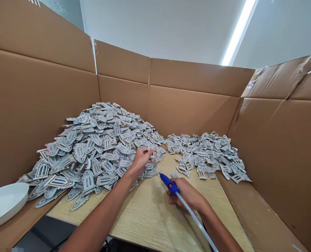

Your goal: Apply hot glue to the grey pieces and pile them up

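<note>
One grey piece (pixel 152 154) sits pinched in the left hand (pixel 142 159), the right hand (pixel 186 194) gripping a blue glue gun (pixel 168 183).

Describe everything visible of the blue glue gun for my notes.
The glue gun has a blue, plastic-looking body with a small orange spot on its side and a narrow dark tip. A long translucent stick runs from its rear toward the wearer. The right hand grips it above the wooden table, hiding the handle. Its nose points forward and left, the tip near the larger pile of grey pieces. Whether it is on cannot be seen.
</note>
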Demonstrator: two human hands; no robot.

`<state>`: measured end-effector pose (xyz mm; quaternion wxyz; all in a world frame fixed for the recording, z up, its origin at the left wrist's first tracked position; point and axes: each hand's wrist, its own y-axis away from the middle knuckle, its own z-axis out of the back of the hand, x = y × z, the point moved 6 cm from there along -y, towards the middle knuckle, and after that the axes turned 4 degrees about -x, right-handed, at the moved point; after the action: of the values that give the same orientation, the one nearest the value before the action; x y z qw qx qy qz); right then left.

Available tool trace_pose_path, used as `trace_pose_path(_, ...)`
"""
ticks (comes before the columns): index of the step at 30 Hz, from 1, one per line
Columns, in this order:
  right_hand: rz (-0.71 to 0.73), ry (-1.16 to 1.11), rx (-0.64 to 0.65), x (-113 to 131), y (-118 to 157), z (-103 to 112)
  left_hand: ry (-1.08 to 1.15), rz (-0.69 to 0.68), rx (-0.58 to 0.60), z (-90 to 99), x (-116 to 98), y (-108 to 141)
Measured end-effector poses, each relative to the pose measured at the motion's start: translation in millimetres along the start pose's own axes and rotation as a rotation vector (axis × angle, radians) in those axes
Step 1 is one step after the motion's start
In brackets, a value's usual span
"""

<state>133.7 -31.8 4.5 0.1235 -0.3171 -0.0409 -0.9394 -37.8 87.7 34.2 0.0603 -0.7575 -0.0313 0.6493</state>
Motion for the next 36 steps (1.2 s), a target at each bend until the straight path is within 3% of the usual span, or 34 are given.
trace_pose_path(5, 0.008, 0.012, -0.004, -2, -2, -4, 0.11, 0.031, -0.012, 1.2, -1, 1)
trace_pose_path(7, 0.023, -0.098, -0.025, -4, -2, 0, 0.115, 0.018, -0.028, 3.1, -1, 0)
trace_pose_path(10, 0.038, -0.304, -0.161, -7, -3, 16, 0.072, 0.023, -0.028, 0.8, 2, 2)
trace_pose_path(16, -0.008, -0.504, -0.535, -13, -6, 52, 0.023, 0.192, 0.233, -39.1, 25, 28)
trace_pose_path(20, 0.015, -0.51, -0.669, -12, -6, 56, 0.057, 0.266, 0.442, -64.9, 38, 47)
trace_pose_path(26, 0.055, -0.605, -0.713, -9, -6, 47, 0.092, 0.211, 0.594, -76.9, 36, 59)
trace_pose_path(31, 0.074, -0.691, -0.604, -6, -7, 36, 0.079, 0.157, 0.609, -76.2, 27, 65)
trace_pose_path(36, 0.09, -0.648, -0.612, -4, -5, 36, 0.099, 0.134, 0.658, -78.7, 29, 66)
